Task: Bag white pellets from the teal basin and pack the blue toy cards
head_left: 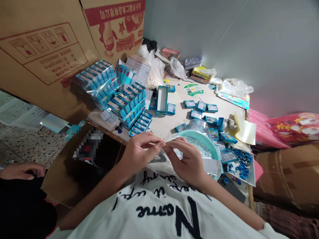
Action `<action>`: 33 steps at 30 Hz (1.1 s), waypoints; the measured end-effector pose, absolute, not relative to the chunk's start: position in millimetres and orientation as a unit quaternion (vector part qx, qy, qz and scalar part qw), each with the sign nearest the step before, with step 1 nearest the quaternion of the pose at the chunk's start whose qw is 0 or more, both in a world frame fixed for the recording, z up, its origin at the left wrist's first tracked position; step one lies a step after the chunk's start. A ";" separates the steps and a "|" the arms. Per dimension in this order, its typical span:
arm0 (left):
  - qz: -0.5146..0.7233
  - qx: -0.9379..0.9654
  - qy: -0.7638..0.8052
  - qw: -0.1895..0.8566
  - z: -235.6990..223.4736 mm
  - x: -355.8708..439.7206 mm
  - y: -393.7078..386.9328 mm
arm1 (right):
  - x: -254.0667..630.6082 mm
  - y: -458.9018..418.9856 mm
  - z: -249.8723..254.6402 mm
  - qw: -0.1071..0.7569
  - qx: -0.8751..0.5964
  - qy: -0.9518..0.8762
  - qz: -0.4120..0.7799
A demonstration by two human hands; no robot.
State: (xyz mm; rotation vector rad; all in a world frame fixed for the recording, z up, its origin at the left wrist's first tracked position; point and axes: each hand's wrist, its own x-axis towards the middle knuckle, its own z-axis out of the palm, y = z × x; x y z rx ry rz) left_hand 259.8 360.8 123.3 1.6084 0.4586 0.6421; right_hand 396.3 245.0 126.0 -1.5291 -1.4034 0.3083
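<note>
My left hand (141,151) and my right hand (185,161) meet close in front of my chest, both pinched on the top edge of a small clear plastic bag (171,141). The bag hangs over the near rim of a teal bowl (208,139) that holds several small pale pieces. What is inside the bag I cannot make out. Loose little blue boxes (200,106) lie scattered on the table beyond the bowl.
Stacks of blue boxes (129,103) stand at the table's left, wrapped packs (96,81) behind them. Big cardboard cartons (45,49) rise at the left. Blue caps on a tray (240,166) sit at the right. Another person's hand (21,171) rests at the far left.
</note>
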 end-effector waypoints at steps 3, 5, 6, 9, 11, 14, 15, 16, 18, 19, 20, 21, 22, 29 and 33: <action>0.270 0.696 0.198 0.635 120.7 262.2 362.3 | 397.8 244.5 125.5 0.493 -0.641 -0.572 0.135; 0.269 0.696 0.216 0.629 119.6 263.1 360.4 | 399.2 244.5 124.9 0.492 -0.643 -0.572 0.132; 0.278 0.705 0.229 0.611 119.4 263.0 358.6 | 399.8 244.7 124.4 0.491 -0.643 -0.573 0.131; 0.333 0.771 0.244 0.485 120.6 259.6 352.2 | 400.6 245.7 122.1 0.481 -0.647 -0.577 0.135; 0.350 0.816 0.234 0.397 121.7 255.2 348.0 | 399.8 246.9 120.5 0.471 -0.648 -0.582 0.144; 0.339 0.834 0.251 0.356 122.6 247.0 342.1 | 396.6 249.2 119.3 0.456 -0.639 -0.598 0.163; 0.336 0.832 0.264 0.354 122.7 244.3 340.0 | 395.2 249.9 119.4 0.452 -0.634 -0.605 0.169; 0.335 0.829 0.276 0.353 122.7 241.7 337.8 | 393.9 250.3 119.7 0.449 -0.628 -0.611 0.174; 0.338 0.822 0.292 0.354 123.0 237.2 333.3 | 391.5 250.2 120.7 0.446 -0.620 -0.620 0.178; 0.338 0.817 0.297 0.360 123.3 235.3 331.2 | 390.6 249.7 121.4 0.444 -0.617 -0.624 0.179; 0.337 0.809 0.301 0.376 123.6 233.7 329.3 | 389.9 248.9 122.0 0.442 -0.615 -0.628 0.180; 0.331 0.797 0.306 0.401 124.0 232.3 327.7 | 389.3 247.8 122.6 0.439 -0.613 -0.631 0.179; 0.323 0.781 0.312 0.434 124.3 231.1 326.4 | 388.9 246.7 123.0 0.437 -0.611 -0.636 0.178; 0.286 0.643 0.352 0.618 122.8 226.4 320.3 | 385.1 238.6 119.9 0.469 -0.555 -0.669 0.155; 0.304 0.629 0.356 0.621 123.1 221.2 315.2 | 379.6 235.5 120.4 0.484 -0.536 -0.677 0.141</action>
